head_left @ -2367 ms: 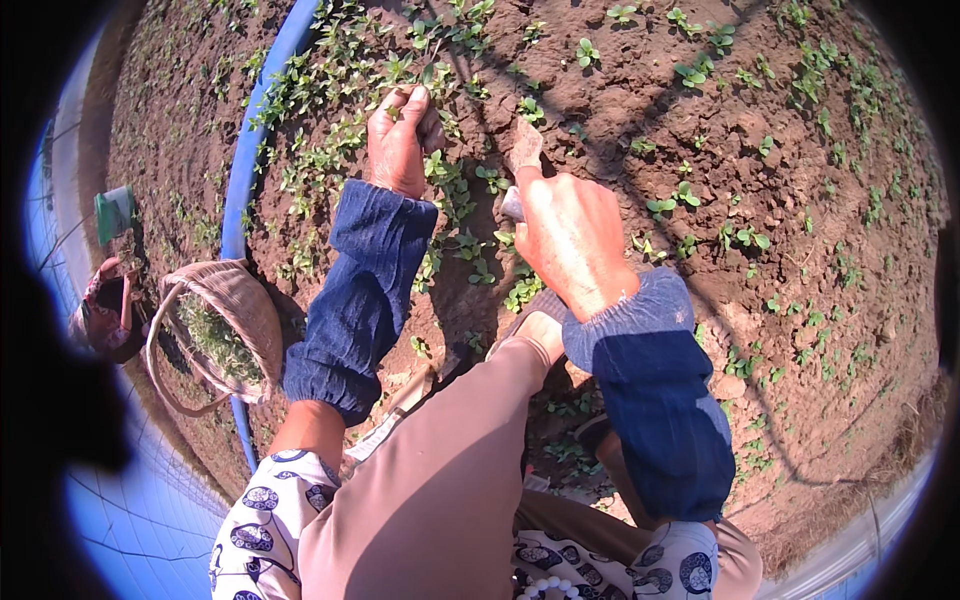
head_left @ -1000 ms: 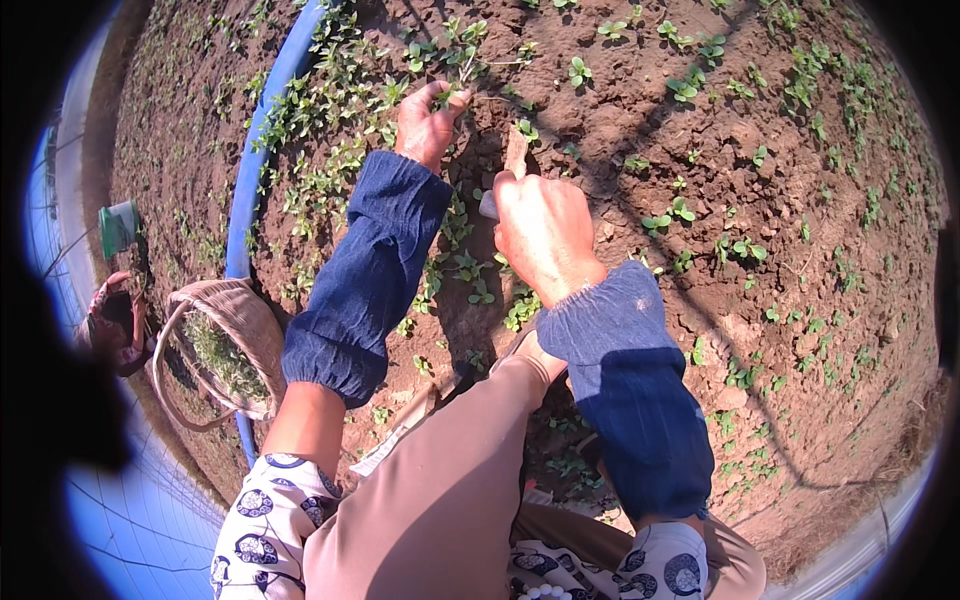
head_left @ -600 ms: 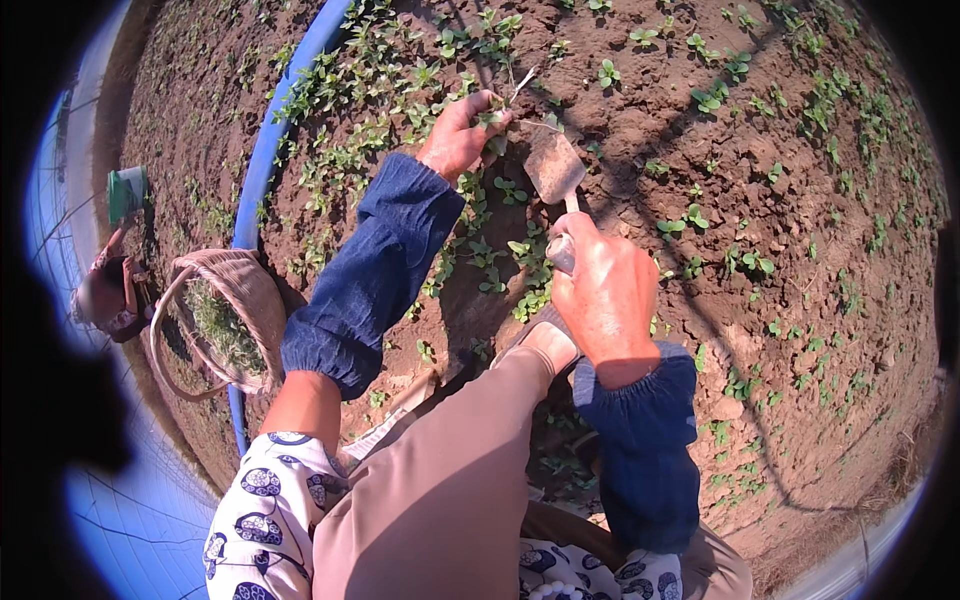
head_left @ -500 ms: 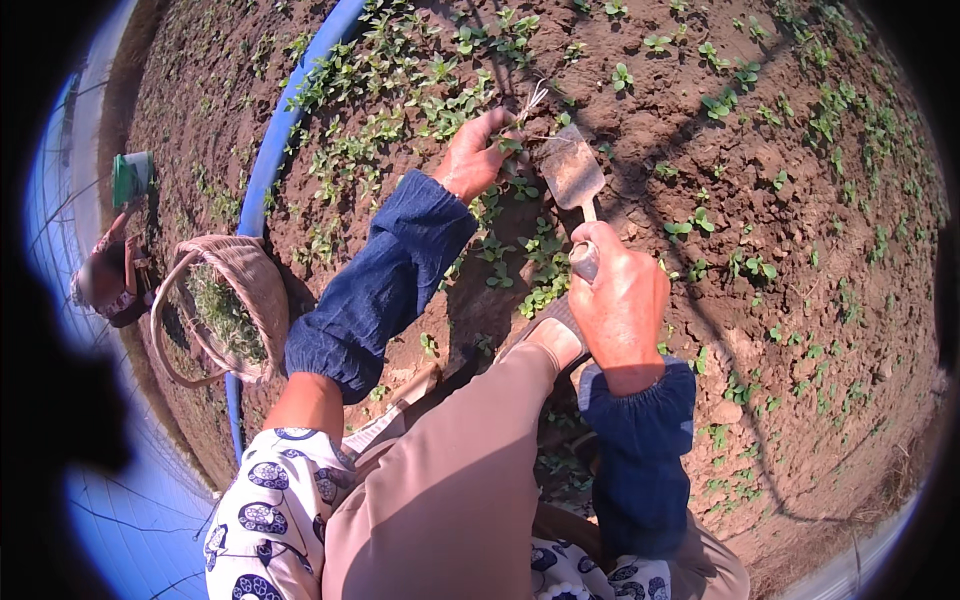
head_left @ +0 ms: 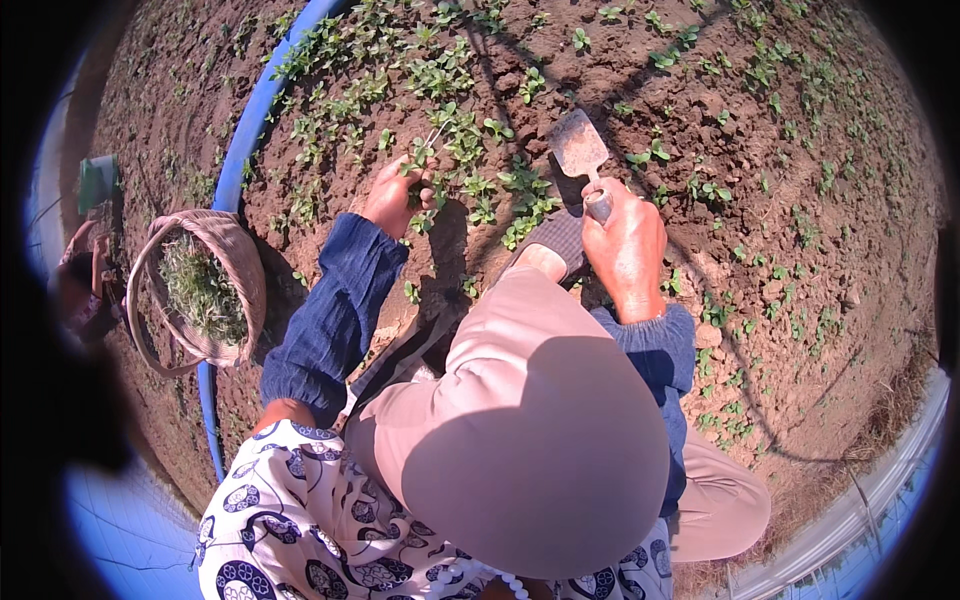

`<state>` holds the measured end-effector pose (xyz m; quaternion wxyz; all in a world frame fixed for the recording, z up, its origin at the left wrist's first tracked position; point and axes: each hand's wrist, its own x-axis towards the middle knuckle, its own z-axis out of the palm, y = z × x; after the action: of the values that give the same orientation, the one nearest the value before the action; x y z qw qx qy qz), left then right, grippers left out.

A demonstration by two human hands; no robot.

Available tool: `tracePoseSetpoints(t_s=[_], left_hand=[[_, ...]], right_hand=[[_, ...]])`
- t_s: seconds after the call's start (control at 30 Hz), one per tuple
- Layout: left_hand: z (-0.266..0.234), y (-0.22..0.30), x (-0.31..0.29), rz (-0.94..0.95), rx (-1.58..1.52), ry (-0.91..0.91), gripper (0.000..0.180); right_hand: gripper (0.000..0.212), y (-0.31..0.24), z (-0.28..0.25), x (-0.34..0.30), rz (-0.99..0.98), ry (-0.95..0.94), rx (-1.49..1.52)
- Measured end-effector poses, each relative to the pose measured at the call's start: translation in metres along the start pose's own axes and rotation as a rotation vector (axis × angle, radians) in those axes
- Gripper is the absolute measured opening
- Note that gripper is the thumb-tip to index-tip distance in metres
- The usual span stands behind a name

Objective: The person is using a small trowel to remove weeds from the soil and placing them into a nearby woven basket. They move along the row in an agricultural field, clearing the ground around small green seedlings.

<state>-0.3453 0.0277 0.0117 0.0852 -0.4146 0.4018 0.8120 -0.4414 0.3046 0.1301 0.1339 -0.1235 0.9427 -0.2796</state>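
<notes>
My left hand (head_left: pixel 398 197) is closed round a small pulled seedling (head_left: pixel 420 158), its pale thin roots sticking up past my fingers. It hovers over the leafy patch, left of my shoe (head_left: pixel 558 238). In my right hand (head_left: pixel 630 245) is the handle of a hand trowel (head_left: pixel 578 146). The flat, soil-stained metal blade points away from me and lies over bare brown soil, apart from my left hand. To the left stands a woven basket (head_left: pixel 255 285) with a tall handle, holding a heap of wilted green plants (head_left: pixel 200 290).
A blue hose (head_left: pixel 232 172) runs along the left, passing the basket. Low green seedlings (head_left: pixel 345 90) grow thickly ahead and more scattered on the right. At the far left, another person (head_left: pixel 85 275) is near a green container (head_left: pixel 97 183). My bent knee (head_left: pixel 540 440) fills the lower middle.
My left hand has drawn back leftward, away from the trowel, carrying the seedling. My right hand keeps hold of the trowel. The view has shifted, and my knee now covers more of it.
</notes>
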Motion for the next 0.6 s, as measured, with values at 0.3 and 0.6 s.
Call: tracePoseSetpoints(t_s=[0.3,0.6], left_hand=[[0.009,-0.055,-0.046,-0.107,0.070,-0.175,0.017],[0.063,-0.062,-0.040,0.511,0.880,-0.218,0.020]], right_hand=[[0.012,0.026,0.005,-0.054,0.133,0.052,0.087],[0.012,0.068,0.017,-0.091,0.196,-0.030,0.193]])
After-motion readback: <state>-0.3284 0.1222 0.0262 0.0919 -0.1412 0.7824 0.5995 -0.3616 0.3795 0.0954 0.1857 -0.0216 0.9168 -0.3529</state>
